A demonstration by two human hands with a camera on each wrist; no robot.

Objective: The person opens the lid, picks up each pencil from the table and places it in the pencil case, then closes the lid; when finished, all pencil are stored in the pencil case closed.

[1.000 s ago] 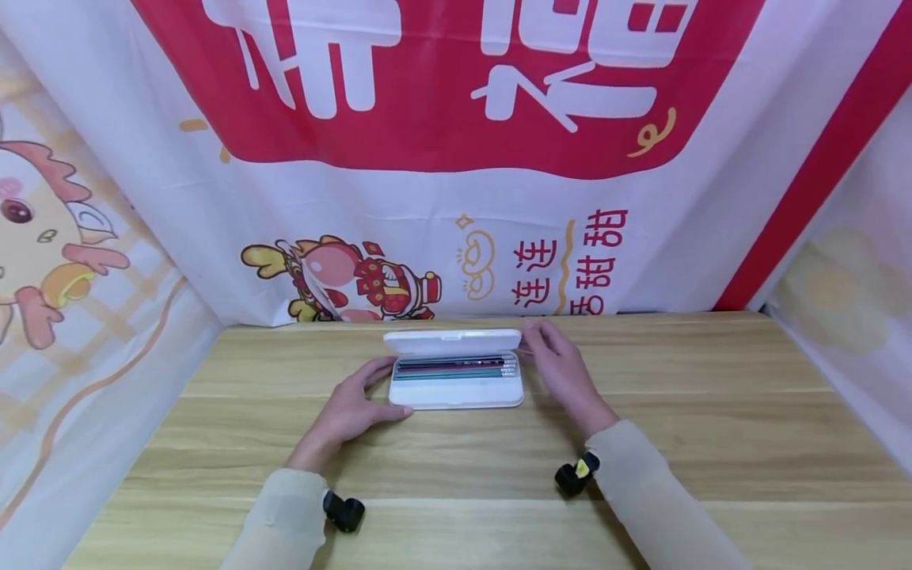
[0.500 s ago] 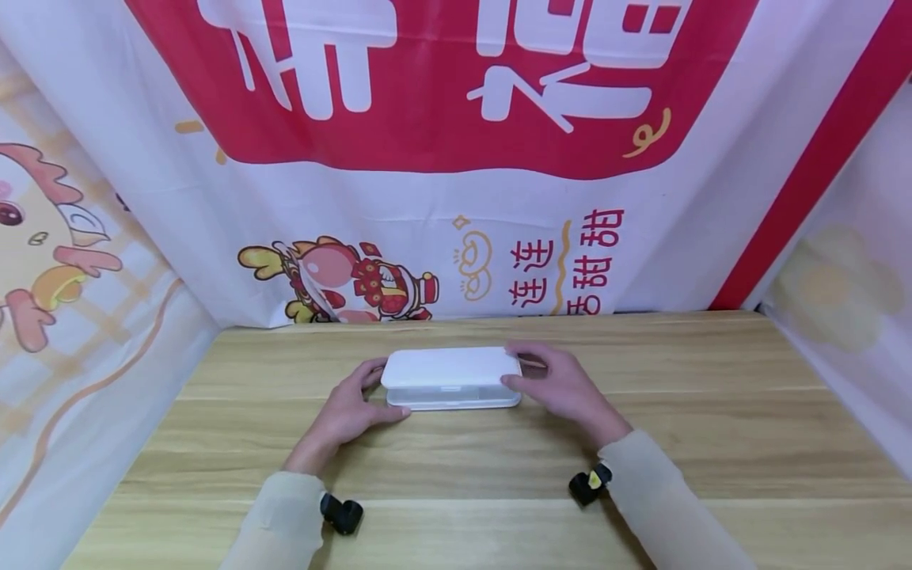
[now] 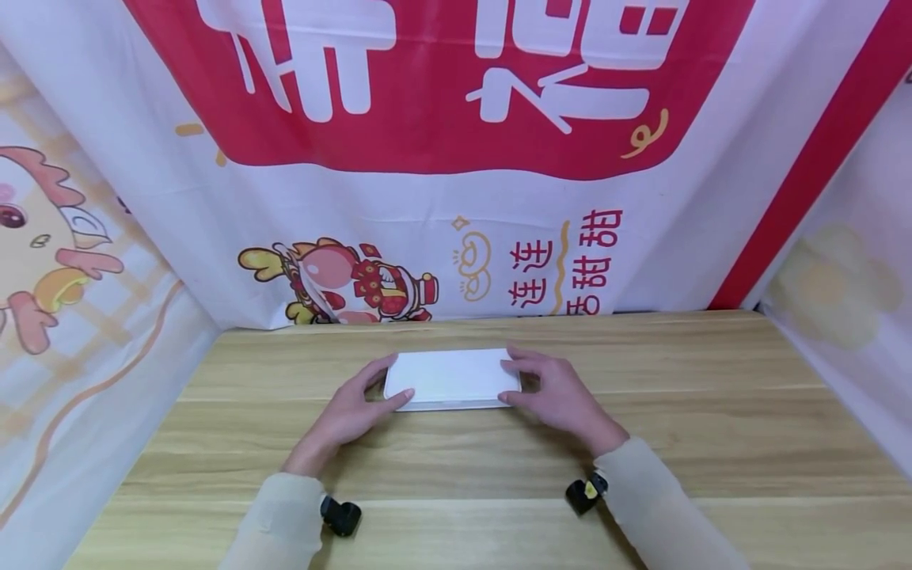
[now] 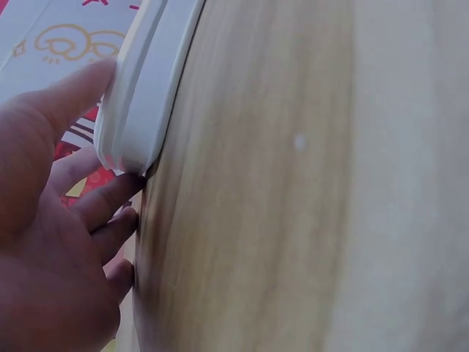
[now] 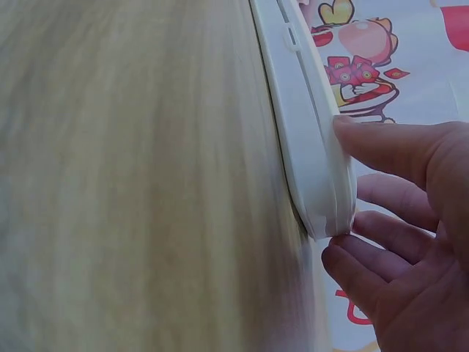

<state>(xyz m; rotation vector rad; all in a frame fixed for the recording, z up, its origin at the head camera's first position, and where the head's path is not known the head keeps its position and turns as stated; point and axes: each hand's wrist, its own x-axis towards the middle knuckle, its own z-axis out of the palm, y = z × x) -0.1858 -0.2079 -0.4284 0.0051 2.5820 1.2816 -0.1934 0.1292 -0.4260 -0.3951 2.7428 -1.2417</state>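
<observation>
A white pencil case [image 3: 453, 375] lies on the wooden table with its lid down, long side toward me. Its pencils are hidden under the lid. At its left end, my left hand [image 3: 356, 404] holds the case, thumb over the front corner of the lid and fingers round the side. My right hand [image 3: 559, 394] grips the right end the same way. In the right wrist view, a thin dark seam runs between lid and base beside the small latch [image 5: 291, 37]. Fingers of the left hand [image 4: 55, 191] reach under the case's rounded end in the left wrist view.
The wooden table [image 3: 456, 507] runs back to a white and red printed cloth [image 3: 456, 190]. More printed cloth [image 3: 78, 332] hangs along the left side, and another pale cloth [image 3: 841, 301] on the right. A small black camera sits on each wrist.
The lid has swung down from standing open to lying over the pencils. My right hand has come forward with it, from the back corner to the right end; the left stays at its end.
</observation>
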